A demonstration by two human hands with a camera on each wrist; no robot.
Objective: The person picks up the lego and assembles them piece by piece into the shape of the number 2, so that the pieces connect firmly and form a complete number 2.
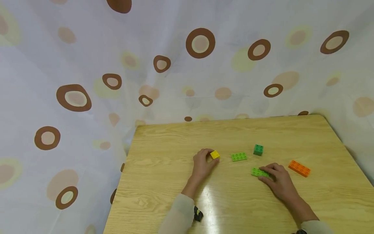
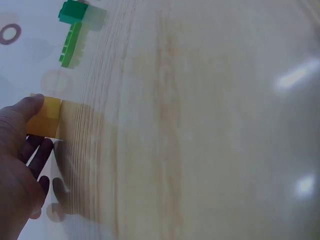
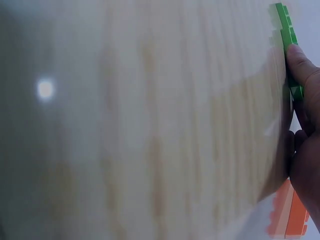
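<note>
My left hand (image 1: 201,164) pinches a small square yellow building brick (image 1: 215,154) between thumb and fingers; the left wrist view shows the brick (image 2: 46,117) at the table surface. Farther right, my right hand (image 1: 280,182) has thumb and fingers on the two long sides of a flat light-green brick (image 1: 259,172). A second flat light-green brick (image 1: 239,157) lies between the hands, a little farther back. Behind the right hand stands a square dark-green brick (image 1: 258,149). An orange oblong brick (image 1: 299,168) lies just right of that hand.
The bricks are spread over a wood-grain table (image 1: 163,146). Along its back and sides hangs a white curtain (image 1: 175,29) with brown and beige circles. A dark band (image 1: 198,214) sits at the left sleeve cuff.
</note>
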